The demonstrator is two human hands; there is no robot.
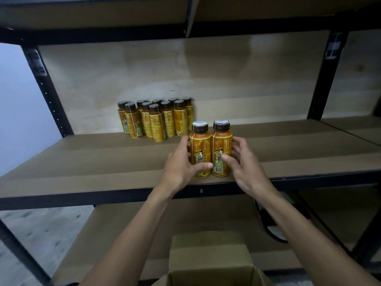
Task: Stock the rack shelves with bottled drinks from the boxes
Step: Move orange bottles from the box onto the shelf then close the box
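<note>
Two orange bottles with dark caps stand side by side near the front edge of the brown rack shelf [82, 162]. My left hand [181, 168] grips the left bottle [200, 149], thumb across its lower label. My right hand [245, 164] grips the right bottle [222, 149], thumb on its label and fingers behind it. Both bottles stand upright and touch each other. Farther back on the same shelf, to the left, several more of the same bottles [156, 120] stand in a tight cluster.
An open cardboard box [210, 263] sits below me in front of the lower shelf [115, 230]. Black steel uprights [47, 91] frame the rack. A wider stretch of shelf board [309, 145] extends to the right. A dark round object [272, 226] lies under the shelf at right.
</note>
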